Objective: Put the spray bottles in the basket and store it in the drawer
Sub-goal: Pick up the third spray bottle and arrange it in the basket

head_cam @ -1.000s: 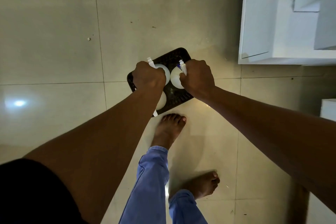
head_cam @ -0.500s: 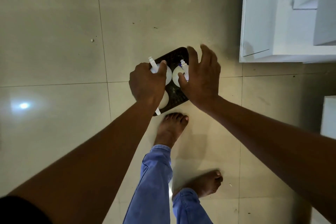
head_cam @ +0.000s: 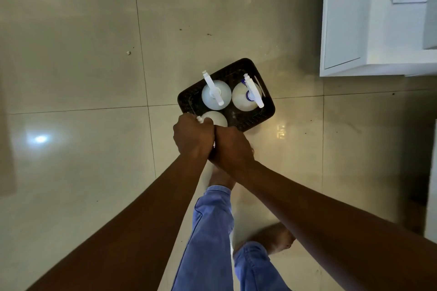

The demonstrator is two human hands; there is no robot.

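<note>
A dark woven basket [head_cam: 186, 99] stands on the tiled floor. Two white spray bottles stand upright at its far side, one on the left [head_cam: 212, 99] and one with a blue collar on the right [head_cam: 243, 101]. A third white bottle [head_cam: 217, 118] stands at the near left corner, mostly hidden by my hands. My left hand [head_cam: 192, 136] is closed over its spray head, with a white tip showing by the knuckles. My right hand [head_cam: 233, 147] is curled tight against the left one at the basket's near edge. What its fingers hold is hidden.
A white cabinet [head_cam: 343, 30] with a flat front stands at the upper right, a short way beyond the basket. Another white edge [head_cam: 431, 172] shows at the far right. My bare feet [head_cam: 272, 241] and blue trouser legs are just behind the basket.
Both hands have left the two far bottles and drawn back to the basket's near edge. The right hand, spread open half a second ago, has closed beside the left.
</note>
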